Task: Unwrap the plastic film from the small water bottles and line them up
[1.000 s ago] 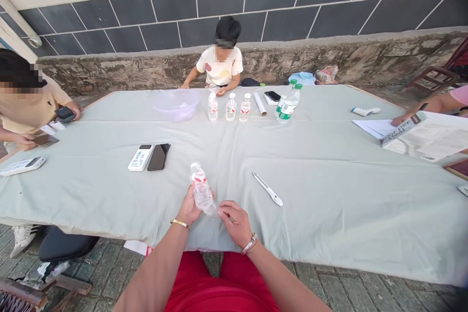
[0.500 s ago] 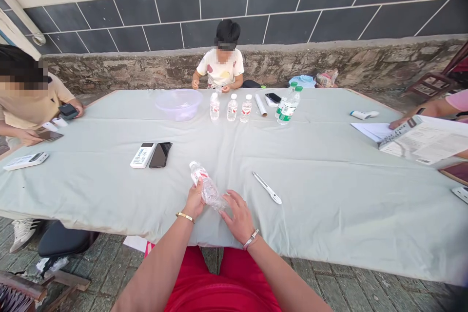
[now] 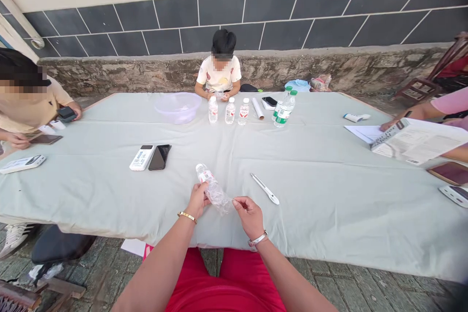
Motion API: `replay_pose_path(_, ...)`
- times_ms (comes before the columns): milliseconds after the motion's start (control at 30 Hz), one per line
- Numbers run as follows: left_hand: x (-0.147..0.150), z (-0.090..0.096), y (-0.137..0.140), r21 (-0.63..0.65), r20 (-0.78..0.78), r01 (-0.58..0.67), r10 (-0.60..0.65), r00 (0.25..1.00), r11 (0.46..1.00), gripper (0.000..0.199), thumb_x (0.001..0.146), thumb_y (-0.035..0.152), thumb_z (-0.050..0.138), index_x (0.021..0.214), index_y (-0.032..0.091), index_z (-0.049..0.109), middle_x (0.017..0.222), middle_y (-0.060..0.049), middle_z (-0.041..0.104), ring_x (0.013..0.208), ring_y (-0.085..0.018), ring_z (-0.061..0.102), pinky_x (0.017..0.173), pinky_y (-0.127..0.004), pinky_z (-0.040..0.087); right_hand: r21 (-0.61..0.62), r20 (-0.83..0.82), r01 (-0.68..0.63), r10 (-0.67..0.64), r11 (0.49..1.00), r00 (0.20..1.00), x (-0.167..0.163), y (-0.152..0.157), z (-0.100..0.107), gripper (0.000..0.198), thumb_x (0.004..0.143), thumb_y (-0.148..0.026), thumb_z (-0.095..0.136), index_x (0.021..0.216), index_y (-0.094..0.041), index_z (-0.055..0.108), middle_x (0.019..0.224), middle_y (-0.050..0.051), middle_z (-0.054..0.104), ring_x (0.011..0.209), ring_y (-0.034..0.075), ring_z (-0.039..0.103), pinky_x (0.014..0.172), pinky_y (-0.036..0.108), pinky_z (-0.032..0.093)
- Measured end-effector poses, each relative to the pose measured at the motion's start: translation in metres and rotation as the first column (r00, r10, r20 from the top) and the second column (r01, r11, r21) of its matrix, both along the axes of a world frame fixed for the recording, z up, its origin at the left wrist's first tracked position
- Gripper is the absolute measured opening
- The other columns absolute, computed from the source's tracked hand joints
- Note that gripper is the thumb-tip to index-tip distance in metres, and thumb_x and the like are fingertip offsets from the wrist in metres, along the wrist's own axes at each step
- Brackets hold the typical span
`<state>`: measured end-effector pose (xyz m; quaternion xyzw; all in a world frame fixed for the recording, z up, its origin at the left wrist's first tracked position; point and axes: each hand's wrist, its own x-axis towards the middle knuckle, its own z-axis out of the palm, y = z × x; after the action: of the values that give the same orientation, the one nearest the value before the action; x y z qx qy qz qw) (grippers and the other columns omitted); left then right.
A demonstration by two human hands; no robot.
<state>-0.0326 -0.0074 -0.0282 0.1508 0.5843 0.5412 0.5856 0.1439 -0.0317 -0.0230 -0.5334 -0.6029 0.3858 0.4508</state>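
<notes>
A clear plastic bottle [image 3: 215,195] with a white cap and a red-and-white label is tilted in front of me, its cap end away from me. My left hand [image 3: 199,200] is wrapped round its left side. Crinkled clear film seems to hang about its lower end. At that end my right hand [image 3: 248,214] pinches a thin edge of the clear film between thumb and fingers. Right of the bottle, a white utility knife [image 3: 265,188] lies on the cloth.
A power bank [image 3: 142,158] and phone [image 3: 160,157] lie left of my hands. Farther off stand a purple basin [image 3: 177,109], several bottles and a roll of film [image 3: 258,108]. People sit across, left and right; an open box [image 3: 420,141] is at right.
My right hand has closed from spread fingers into a pinch on the film and pulled it slightly right. The bottle has shifted a little right in my left hand.
</notes>
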Motion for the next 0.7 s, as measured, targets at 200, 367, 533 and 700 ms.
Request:
replay_pose_path(200,0.007,0.001,0.003,-0.028,-0.189,-0.017,0.012,0.982,0.999,0.058,0.068,0.048,0.073,0.110,0.018,0.047,0.075,-0.003,0.065,0.062,-0.019,0.064,0.057,-0.032,0.050,-0.241,-0.070,-0.053,0.037,0.969,0.997,0.015,-0.001,-0.021,0.034,0.070,-0.054,0.059,0.069,-0.020,0.059,0.060,0.001,0.061,0.054,0.016,0.052,0.055,0.029,0.045)
replay_pose_path(367,0.009,-0.007,0.006,-0.030,-0.325,0.040,-0.048,0.945,0.999,0.030,0.078,0.047,0.061,0.090,0.020,0.057,0.061,0.001,0.058,0.048,-0.014,0.056,0.054,-0.029,0.047,-0.218,0.059,-0.085,0.100,0.972,0.993,0.018,0.000,-0.026,0.025,0.072,-0.041,0.056,0.084,-0.019,0.062,0.079,0.006,0.066,0.066,0.019,0.060,0.061,0.032,0.050)
replay_pose_path(533,0.019,-0.013,0.013,-0.035,-0.404,0.127,-0.130,0.906,0.991,0.013,0.077,0.031,0.063,0.071,0.021,0.056,0.057,0.002,0.055,0.045,-0.013,0.052,0.056,-0.029,0.044,0.058,0.288,-0.125,0.104,0.990,0.952,0.006,0.026,-0.010,0.041,0.076,-0.028,0.058,0.117,-0.022,0.060,0.121,0.013,0.059,0.110,0.028,0.056,0.091,0.042,0.047)
replay_pose_path(700,0.027,-0.007,0.012,-0.004,-0.414,0.188,-0.173,0.894,0.982,0.025,0.080,0.043,0.055,0.067,0.021,0.051,0.067,-0.002,0.060,0.048,-0.014,0.055,0.053,-0.030,0.045,0.062,0.418,-0.167,0.127,0.984,0.900,-0.002,0.036,-0.013,0.052,0.075,-0.021,0.057,0.127,-0.018,0.055,0.123,0.011,0.059,0.113,0.026,0.055,0.099,0.039,0.043)
